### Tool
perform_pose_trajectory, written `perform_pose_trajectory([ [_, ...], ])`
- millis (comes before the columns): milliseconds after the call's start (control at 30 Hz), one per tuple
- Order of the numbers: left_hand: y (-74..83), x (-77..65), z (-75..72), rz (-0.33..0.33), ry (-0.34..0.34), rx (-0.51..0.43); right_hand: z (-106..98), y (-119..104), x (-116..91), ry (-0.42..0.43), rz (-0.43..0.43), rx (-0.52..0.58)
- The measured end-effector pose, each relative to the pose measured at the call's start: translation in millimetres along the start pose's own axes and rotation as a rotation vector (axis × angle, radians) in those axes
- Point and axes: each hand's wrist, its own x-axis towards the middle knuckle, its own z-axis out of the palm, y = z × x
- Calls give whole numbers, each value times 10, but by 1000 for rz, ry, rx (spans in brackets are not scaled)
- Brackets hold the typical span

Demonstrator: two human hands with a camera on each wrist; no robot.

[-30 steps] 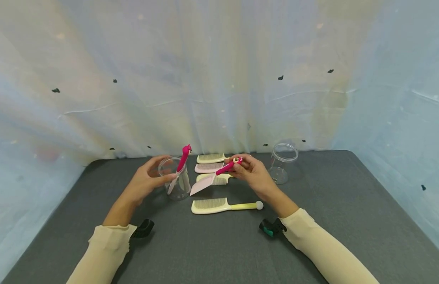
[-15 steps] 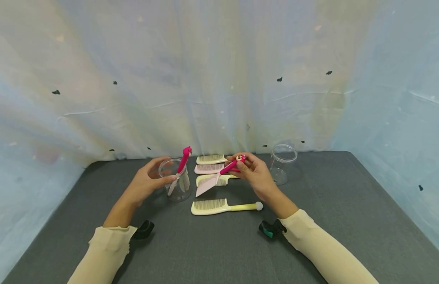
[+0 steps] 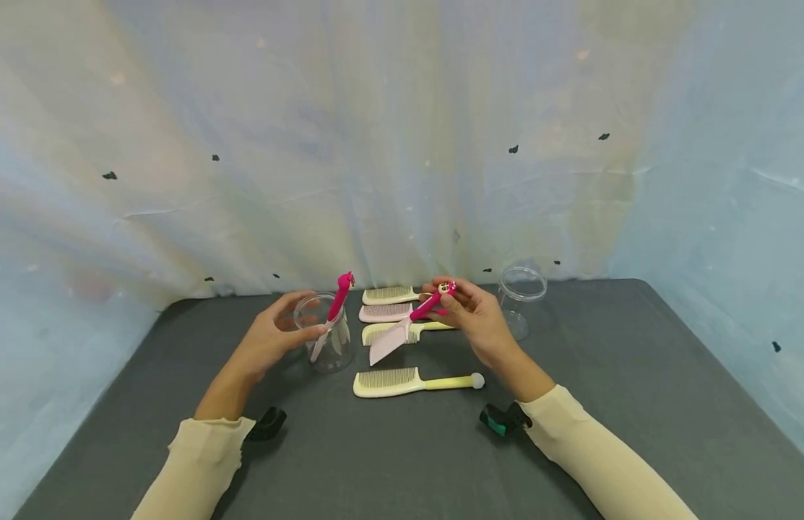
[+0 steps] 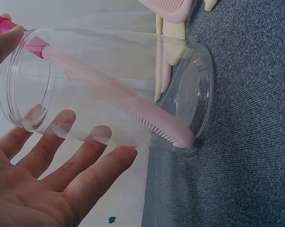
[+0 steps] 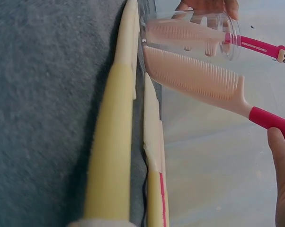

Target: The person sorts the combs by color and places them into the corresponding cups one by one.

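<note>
My left hand (image 3: 268,339) grips a clear plastic jar (image 3: 339,357) at the left, with the thumb at its rim and the fingers around the far side. Inside it leans a pink comb with a magenta handle (image 3: 339,300); its teeth end rests low against the wall in the left wrist view. My right hand (image 3: 480,325) pinches the magenta handle of another pink comb (image 5: 194,78), which tilts down to the left beside the jar. Under and behind that comb lie a yellow comb (image 3: 434,326), a pink comb (image 3: 382,313) and a farther yellow comb (image 3: 387,295), partly covered by hand and comb.
Nearer me on the dark grey table (image 3: 388,462), a yellow comb (image 3: 385,383) with a white ball at its handle end lies sideways. A second clear jar (image 3: 517,325) stands at the back right, behind my right hand. A pale curtain (image 3: 402,144) hangs along the table's back edge.
My right hand has moved slightly right with its pink comb, drawing the comb's toothed end away from the jar. My left hand keeps its grip on the jar.
</note>
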Motion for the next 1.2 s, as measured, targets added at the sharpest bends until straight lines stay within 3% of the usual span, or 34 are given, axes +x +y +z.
perform_pose_trajectory([
  [167, -15, 9, 47, 5, -6, 0, -67, -52, -24, 22, -10, -38],
  [400, -23, 35, 70, -12, -3, -23, -114, -192, 34, 36, -70, 5],
  [767, 42, 21, 55, 9, -7, -29, -70, -427, 129, 50, -137, -32],
  [1200, -40, 55, 57, 20, 15, -19, -10, -678, 257, 39, -202, -52],
])
